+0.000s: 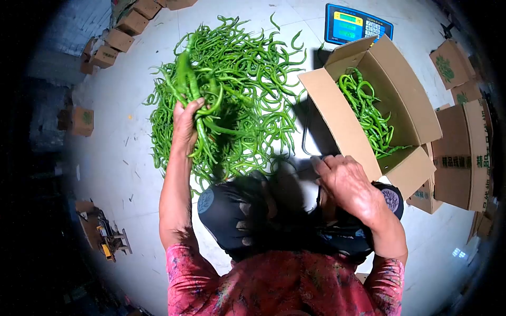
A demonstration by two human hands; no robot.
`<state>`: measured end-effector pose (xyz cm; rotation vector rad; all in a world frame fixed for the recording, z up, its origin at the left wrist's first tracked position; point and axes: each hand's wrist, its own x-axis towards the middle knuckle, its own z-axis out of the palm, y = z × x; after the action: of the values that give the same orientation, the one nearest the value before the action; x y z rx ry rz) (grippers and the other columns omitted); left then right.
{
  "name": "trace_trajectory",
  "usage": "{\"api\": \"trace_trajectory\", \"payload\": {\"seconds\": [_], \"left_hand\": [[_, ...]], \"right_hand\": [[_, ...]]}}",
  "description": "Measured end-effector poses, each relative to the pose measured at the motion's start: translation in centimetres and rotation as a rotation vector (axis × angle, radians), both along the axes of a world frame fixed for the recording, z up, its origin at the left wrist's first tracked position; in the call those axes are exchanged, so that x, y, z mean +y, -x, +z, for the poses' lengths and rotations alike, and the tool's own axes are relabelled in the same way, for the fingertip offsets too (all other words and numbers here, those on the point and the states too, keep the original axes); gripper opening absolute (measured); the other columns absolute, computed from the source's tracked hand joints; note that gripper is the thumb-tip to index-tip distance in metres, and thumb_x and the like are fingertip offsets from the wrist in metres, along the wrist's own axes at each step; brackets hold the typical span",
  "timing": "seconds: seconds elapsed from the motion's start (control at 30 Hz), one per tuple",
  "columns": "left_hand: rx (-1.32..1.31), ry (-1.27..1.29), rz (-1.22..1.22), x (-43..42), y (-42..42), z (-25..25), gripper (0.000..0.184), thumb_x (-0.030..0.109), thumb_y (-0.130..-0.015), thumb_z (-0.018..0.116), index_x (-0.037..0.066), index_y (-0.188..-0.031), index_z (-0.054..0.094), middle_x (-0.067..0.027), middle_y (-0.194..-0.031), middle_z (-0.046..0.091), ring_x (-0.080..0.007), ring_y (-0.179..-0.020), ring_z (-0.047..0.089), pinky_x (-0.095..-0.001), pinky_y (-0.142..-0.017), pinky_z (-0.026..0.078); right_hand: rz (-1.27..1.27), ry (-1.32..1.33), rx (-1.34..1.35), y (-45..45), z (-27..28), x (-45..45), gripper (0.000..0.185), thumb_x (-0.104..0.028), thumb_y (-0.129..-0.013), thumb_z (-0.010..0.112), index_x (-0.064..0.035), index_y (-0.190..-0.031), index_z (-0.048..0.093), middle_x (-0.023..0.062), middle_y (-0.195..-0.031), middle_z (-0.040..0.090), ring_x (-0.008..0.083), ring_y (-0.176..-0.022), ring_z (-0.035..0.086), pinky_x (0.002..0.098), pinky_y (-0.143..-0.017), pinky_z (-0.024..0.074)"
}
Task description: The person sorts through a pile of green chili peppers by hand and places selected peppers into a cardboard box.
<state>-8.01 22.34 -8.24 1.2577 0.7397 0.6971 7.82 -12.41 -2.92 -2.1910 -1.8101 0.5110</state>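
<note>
My left hand (188,118) is closed around a bunch of long green peppers (185,71), held up over the left part of a large pepper pile (253,100) on the floor. Above my right knee is my right hand (340,176), with its fingers curled and pointing left, near the lower left side of an open cardboard box (337,116); its fingertips are partly hidden, and I cannot make out anything in them. More green peppers (366,110) lie inside that box.
A blue digital scale display (356,25) stands behind the open box. Printed cardboard boxes (456,155) are stacked at the right. Small cartons (118,39) line the upper left. A carton with tools (105,234) sits at the lower left.
</note>
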Motion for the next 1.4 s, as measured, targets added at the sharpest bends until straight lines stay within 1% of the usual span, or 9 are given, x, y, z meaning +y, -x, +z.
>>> {"api": "trace_trajectory", "payload": {"seconds": [0.13, 0.23, 0.33, 0.5, 0.6, 0.7, 0.87, 1.13, 1.4], "left_hand": [[-0.157, 0.137, 0.019, -1.6, 1.6, 3.0, 0.031, 0.011, -0.08, 0.064, 0.001, -0.107, 0.052, -0.0083, -0.09, 0.06, -0.0178, -0.077, 0.06, -0.0323, -0.071, 0.053], [-0.352, 0.258, -0.145, -3.9, 2.2, 5.1, 0.031, 0.019, -0.079, 0.06, 0.0, -0.103, 0.055, -0.0073, -0.092, 0.055, -0.0176, -0.074, 0.048, -0.0326, -0.071, 0.043], [-0.459, 0.295, -0.23, -5.7, 2.9, 6.3, 0.037, 0.02, -0.078, 0.059, 0.0, -0.109, 0.053, -0.007, -0.092, 0.055, -0.0175, -0.075, 0.046, -0.0329, -0.071, 0.041], [-0.507, 0.334, -0.339, -9.5, 3.1, 8.4, 0.04, 0.022, -0.076, 0.058, 0.004, -0.113, 0.057, -0.0037, -0.096, 0.054, -0.0154, -0.075, 0.044, -0.0318, -0.071, 0.039], [-0.552, 0.392, -0.367, -11.3, 3.2, 8.1, 0.066, 0.024, -0.074, 0.06, -0.004, -0.131, 0.044, -0.0083, -0.099, 0.057, -0.0152, -0.069, 0.046, -0.032, -0.068, 0.039], [-0.567, 0.397, -0.436, -13.0, 2.8, 7.7, 0.074, 0.025, -0.072, 0.061, -0.003, -0.137, 0.037, -0.0083, -0.113, 0.055, -0.0142, -0.068, 0.046, -0.0322, -0.066, 0.037], [-0.565, 0.5, -0.521, -16.1, 1.9, 6.9, 0.076, 0.023, -0.069, 0.062, -0.001, -0.136, 0.037, -0.0135, -0.112, 0.056, -0.0155, -0.063, 0.048, -0.0316, -0.063, 0.038], [-0.316, 0.421, -0.575, -19.4, 1.4, 4.9, 0.078, 0.017, -0.067, 0.066, 0.003, -0.136, 0.033, -0.0151, -0.117, 0.054, -0.0265, -0.095, 0.06, -0.0368, -0.079, 0.054], [-0.289, 0.348, -0.405, -19.8, 1.0, 4.4, 0.061, 0.013, -0.074, 0.061, -0.002, -0.129, 0.039, -0.0127, -0.103, 0.059, -0.0248, -0.095, 0.062, -0.0381, -0.087, 0.053]], "right_hand": [[-0.009, -0.053, 0.042, -0.5, -0.3, -0.4, 0.025, -0.011, -0.082, 0.061, 0.0004, -0.104, 0.056, 0.0163, -0.082, 0.061, 0.0345, -0.08, 0.061, 0.0436, -0.072, 0.0485], [-0.019, -0.099, 0.093, -0.9, -0.9, -0.5, 0.021, -0.012, -0.082, 0.063, -0.0004, -0.098, 0.054, 0.0182, -0.079, 0.06, 0.0385, -0.08, 0.061, 0.0474, -0.071, 0.0482], [-0.028, -0.017, 0.117, -1.3, -0.8, -0.3, 0.036, -0.016, -0.083, 0.064, -0.0015, -0.114, 0.054, 0.0186, -0.093, 0.062, 0.0381, -0.089, 0.059, 0.046, -0.076, 0.047], [-0.042, -0.209, 0.299, -1.9, -0.6, 0.0, 0.038, -0.02, -0.086, 0.061, 0.0015, -0.117, 0.056, 0.0235, -0.106, 0.062, 0.0412, -0.095, 0.059, 0.0434, -0.083, 0.0471], [-0.092, -0.326, 0.443, -1.6, -0.4, 0.4, 0.039, -0.023, -0.087, 0.062, 0.0006, -0.118, 0.057, 0.0236, -0.102, 0.063, 0.0371, -0.092, 0.062, 0.0436, -0.082, 0.0481], [-0.127, -0.294, 0.627, -1.0, 0.7, 1.2, 0.054, -0.027, -0.084, 0.066, -0.0026, -0.129, 0.05, 0.0221, -0.111, 0.061, 0.0275, -0.085, 0.064, 0.0385, -0.078, 0.0495], [-0.113, -0.337, 1.025, 1.1, 0.6, 2.4, 0.057, -0.022, -0.083, 0.07, -0.0009, -0.131, 0.048, 0.0118, -0.115, 0.062, 0.0097, -0.076, 0.057, 0.0284, -0.073, 0.0489], [-0.364, -0.356, 1.418, 0.4, -0.1, 2.5, 0.034, -0.036, -0.087, 0.067, -0.0071, -0.104, 0.064, -0.0031, -0.085, 0.062, 0.0047, -0.071, 0.051, 0.0202, -0.062, 0.0409], [-0.371, -0.482, 1.568, -0.5, -1.5, 2.1, 0.024, -0.015, -0.091, 0.06, -0.0011, -0.111, 0.06, 0.001, -0.09, 0.061, 0.0053, -0.073, 0.053, 0.0174, -0.063, 0.0427]]}}
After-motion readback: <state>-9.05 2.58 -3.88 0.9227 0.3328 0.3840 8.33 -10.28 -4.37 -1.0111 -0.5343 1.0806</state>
